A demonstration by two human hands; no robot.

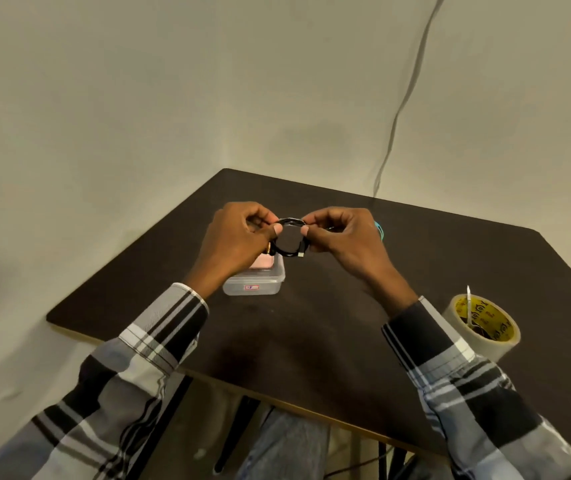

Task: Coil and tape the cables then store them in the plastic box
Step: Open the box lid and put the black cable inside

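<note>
Both hands pinch a small coil of black cable above a dark table.

Left hand (239, 237) and right hand (341, 237) each form a narrow grip, thumb and fingers closed on opposite sides of the black cable coil (289, 239), which is held in the air between them; a connector end hangs at the coil's lower right. Directly below and just left of the coil, a clear plastic box (254, 282) stands open on the table (311, 323), with a pink object (261, 263) inside and a small label on its near wall. A roll of tape (481, 323) lies near the table's right edge, well apart from the box. A teal item (381, 230) shows partly behind the right hand. Both sleeves are plaid.
</note>
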